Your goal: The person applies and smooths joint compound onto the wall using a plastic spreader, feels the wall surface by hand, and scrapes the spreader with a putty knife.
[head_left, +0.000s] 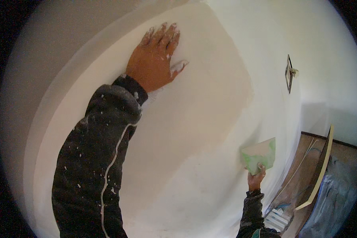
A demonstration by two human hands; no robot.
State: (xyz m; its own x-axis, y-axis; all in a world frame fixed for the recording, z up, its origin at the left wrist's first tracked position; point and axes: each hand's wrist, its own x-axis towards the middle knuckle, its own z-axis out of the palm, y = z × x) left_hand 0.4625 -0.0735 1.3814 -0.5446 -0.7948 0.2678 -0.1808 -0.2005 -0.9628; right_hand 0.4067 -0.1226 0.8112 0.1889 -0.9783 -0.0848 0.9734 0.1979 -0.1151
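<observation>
My left hand lies on the pale wall, fingers stretched upward and thumb out to the side. White filler coats its fingertips, and white specks dot the dark sleeve. Down at the right, my right hand grips a flat green spreader by its lower edge, the thumb on its near face. Pale paste is smeared over that face. A beige coat with an uneven edge covers the wall around my left hand; whiter wall borders it on the right.
A small diamond-looking frame with a pale knob sits on the wall at the right. Below, the brown floor holds cables, a long yellow-edged board, crumpled bluish sheeting and a white slatted object. A curved band runs along the left.
</observation>
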